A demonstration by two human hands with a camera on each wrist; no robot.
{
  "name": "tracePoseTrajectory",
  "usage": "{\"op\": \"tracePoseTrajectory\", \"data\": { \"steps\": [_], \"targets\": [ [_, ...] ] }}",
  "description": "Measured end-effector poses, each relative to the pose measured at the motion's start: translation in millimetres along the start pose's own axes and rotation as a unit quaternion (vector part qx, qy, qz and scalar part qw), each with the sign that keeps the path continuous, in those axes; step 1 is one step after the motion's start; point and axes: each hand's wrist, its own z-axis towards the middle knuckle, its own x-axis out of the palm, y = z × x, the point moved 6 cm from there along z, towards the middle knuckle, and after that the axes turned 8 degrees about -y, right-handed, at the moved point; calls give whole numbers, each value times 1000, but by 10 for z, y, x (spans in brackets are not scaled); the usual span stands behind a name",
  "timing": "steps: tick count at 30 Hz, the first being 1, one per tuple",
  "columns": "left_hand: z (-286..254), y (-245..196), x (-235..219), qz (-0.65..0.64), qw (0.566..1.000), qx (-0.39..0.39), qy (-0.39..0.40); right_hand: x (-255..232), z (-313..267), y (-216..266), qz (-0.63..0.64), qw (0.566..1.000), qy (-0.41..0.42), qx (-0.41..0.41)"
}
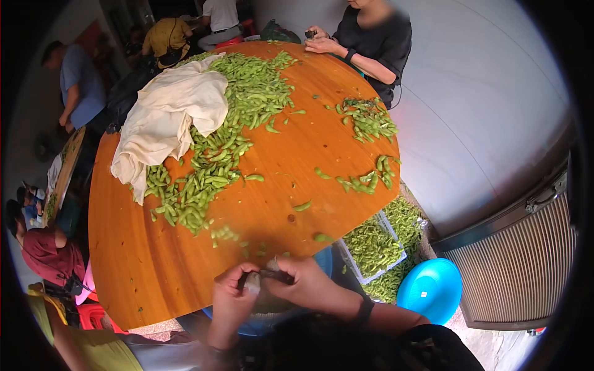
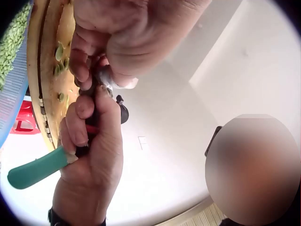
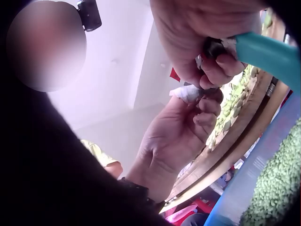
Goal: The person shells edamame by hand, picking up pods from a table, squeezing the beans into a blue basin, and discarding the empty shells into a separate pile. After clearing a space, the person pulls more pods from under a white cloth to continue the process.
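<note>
In the head view my left hand (image 1: 232,306) and right hand (image 1: 309,284) meet in front of the table's near edge. The right fingers curl round a tool with a teal handle (image 2: 40,169), which sticks out past the palm; its working end is hidden. White wrapping (image 3: 187,93) covers my left thumb. Beside it, the left fingers pinch a small dark item (image 3: 206,92), too covered to tell its kind. Below the hands is a blue basin (image 1: 326,258) with shelled green beans (image 2: 11,44). Several green pods (image 1: 224,235) lie on the tabletop just beyond.
A large heap of pods (image 1: 257,83) and a cream cloth (image 1: 170,102) cover the round wooden table's (image 1: 278,204) left side. A seated person (image 1: 377,49) works opposite. At right stand a pod-filled crate (image 1: 374,247), an empty blue basin (image 1: 433,287) and a ribbed panel (image 1: 513,260).
</note>
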Motion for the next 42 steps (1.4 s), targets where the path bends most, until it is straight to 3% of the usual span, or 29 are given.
{"op": "tracePoseTrajectory", "data": {
  "steps": [2, 5, 6, 7, 8, 9, 11, 14, 17, 19, 21, 23, 25, 27, 30, 35, 37, 39, 41, 42],
  "targets": [
    [42, -72, 3, 46, 999, 1, -9, -7, 27, -155, 48, 994, 44, 85],
    [152, -113, 45, 142, 989, -36, -4, -122, 100, -28, -14, 999, 12, 36],
    [193, -358, 76, 264, 949, 163, -58, -228, 149, -13, -54, 998, -42, 10],
    [139, -592, 178, 371, 852, 352, -107, -362, 197, 6, -94, 991, -96, -16],
    [137, -685, 258, 417, 836, 338, -117, -550, 240, 90, -123, 979, -157, -40],
    [129, -757, 362, 417, 836, 338, -117, -711, 293, -9, -166, 946, -244, -134],
    [106, -835, 688, 406, 837, 364, -34, -1042, 300, 1, -194, 938, -276, -78],
    [156, -771, 1142, 350, 848, 392, 68, -1326, 233, 1, -236, 939, -250, -29],
    [313, -579, 1310, 387, 833, 381, 105, -1376, 88, -21, -258, 935, -240, -33],
    [301, -613, 1283, 353, 844, 394, 90, -1295, 10, 9, -168, 960, -205, -87],
    [315, -529, 1156, 266, 921, 270, 91, -1249, -35, 96, -131, 975, -172, -42],
    [280, -412, 1079, 232, 931, 270, 81, -1088, -46, 75, -55, 992, -92, 63],
    [288, -294, 941, -45, 989, 128, 51, -946, -15, 105, -64, 994, -83, 29],
    [269, -330, 824, -84, 984, 153, 39, -756, 10, 93, -96, 989, -63, -91],
    [229, -210, 656, -186, 980, 68, 29, -575, 2, 154, -92, 990, -54, -89],
    [205, -168, 561, -174, 980, 95, 36, -418, -1, 175, -37, 998, -15, -39],
    [171, -331, 450, 15, 957, 290, -27, -377, -9, 171, -28, 999, -12, -39],
    [141, -376, 357, 69, 957, 278, -52, -357, -8, 204, -19, 999, -9, -41],
    [115, -354, 298, 123, 953, 264, -77, -352, -27, 141, -30, 997, 9, 66],
    [84, -352, 310, 170, 938, 292, -74, -330, -13, 152, -31, 997, 10, 63]
  ]
}}
